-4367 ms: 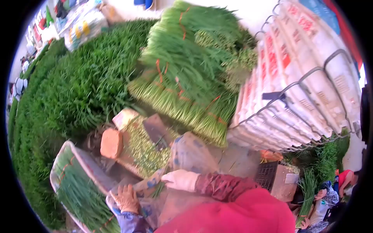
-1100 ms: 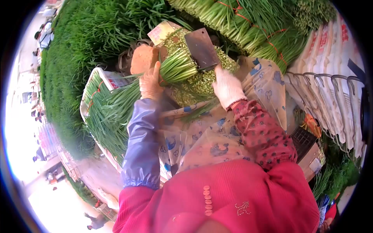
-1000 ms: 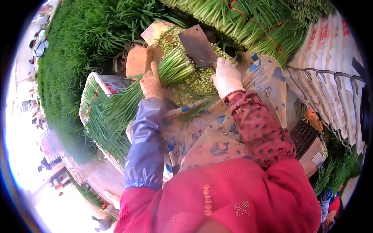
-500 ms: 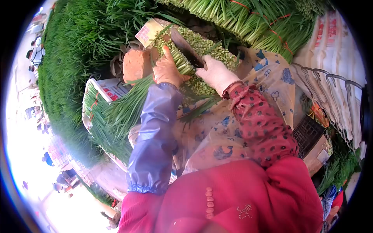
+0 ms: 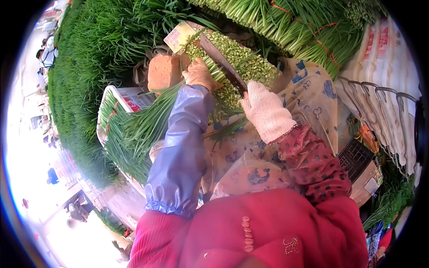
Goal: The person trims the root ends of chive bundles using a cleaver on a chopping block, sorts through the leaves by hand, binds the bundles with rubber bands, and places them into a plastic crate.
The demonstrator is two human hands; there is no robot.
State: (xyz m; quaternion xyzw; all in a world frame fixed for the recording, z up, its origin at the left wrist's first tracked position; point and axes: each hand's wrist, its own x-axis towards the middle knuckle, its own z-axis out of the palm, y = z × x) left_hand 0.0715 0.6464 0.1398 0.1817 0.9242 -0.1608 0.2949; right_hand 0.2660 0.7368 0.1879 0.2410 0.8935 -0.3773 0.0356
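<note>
My left hand (image 5: pixel 200 75), in an orange-tan glove, presses down with fingers closed on a bunch of long green stalks (image 5: pixel 158 109). Their pale cut ends face the blade, and the leaves trail down to the left under my sleeve. In a whitish knitted glove, my right hand (image 5: pixel 267 111) grips the handle of a long, dark-bladed knife (image 5: pixel 222 61). The blade points up and left, beside the stalk ends. Short chopped pale-green pieces (image 5: pixel 258 66) lie heaped around and under it, hiding most of the board. Some of my left fingers are hidden.
An orange brick (image 5: pixel 163 71) and a printed card (image 5: pixel 178 36) sit left of the heap. A white basket (image 5: pixel 102 129) holds more greens. Tied bundles (image 5: pixel 286 31) lie behind, with a tall mass of greens (image 5: pixel 73 89) at left. Patterned plastic sheeting (image 5: pixel 313 94) covers the near side.
My right hand has drawn back down and right with the knife, showing more of its blade. My left thumb, raised before, is now folded down onto the stalks.
</note>
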